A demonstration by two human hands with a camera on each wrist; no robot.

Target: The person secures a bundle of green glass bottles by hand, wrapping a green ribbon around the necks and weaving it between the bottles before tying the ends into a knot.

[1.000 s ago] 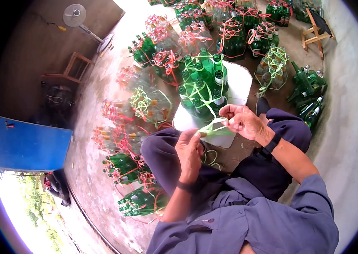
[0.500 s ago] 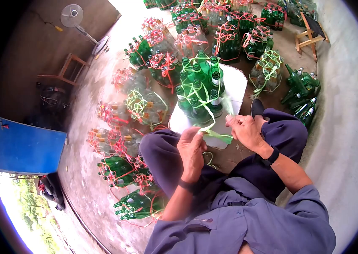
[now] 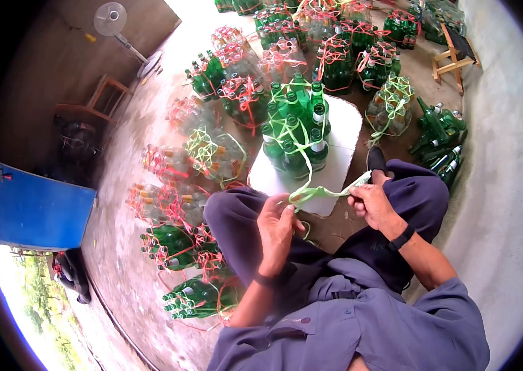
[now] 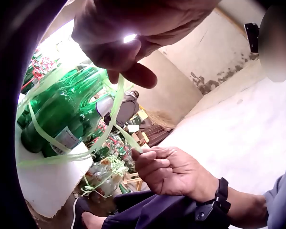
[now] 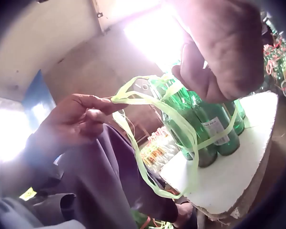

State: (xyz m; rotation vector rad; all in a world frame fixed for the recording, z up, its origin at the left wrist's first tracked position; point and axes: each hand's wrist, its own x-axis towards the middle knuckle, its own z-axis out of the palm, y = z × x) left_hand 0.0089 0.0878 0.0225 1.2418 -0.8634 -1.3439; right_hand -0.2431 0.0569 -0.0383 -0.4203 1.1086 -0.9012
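Note:
A bundle of green glass bottles (image 3: 294, 162) stands upright on a white board (image 3: 343, 133), with light green plastic twine (image 3: 329, 193) laced over the necks. From the bundle the twine runs down to my left hand (image 3: 276, 227), which pinches it between thumb and finger. My right hand (image 3: 373, 205) pinches the twine's end, so a stretch spans the two hands in front of the board. In the left wrist view the right fingertips (image 4: 144, 151) close on that end. A twine loop (image 5: 169, 194) hangs below the left hand in the right wrist view.
Bundles tied with red twine (image 3: 243, 89) stand behind and to the left. At right lie loose green bottles (image 3: 437, 127) by the wall (image 3: 502, 185), with a folding stool (image 3: 456, 59) farther back. A blue panel (image 3: 39, 204) and a fan (image 3: 110, 18) are at left.
The right hand drew back from the left, then shifted right and slightly down with the twine's end. The twine now stretches between both hands. The left hand has barely moved.

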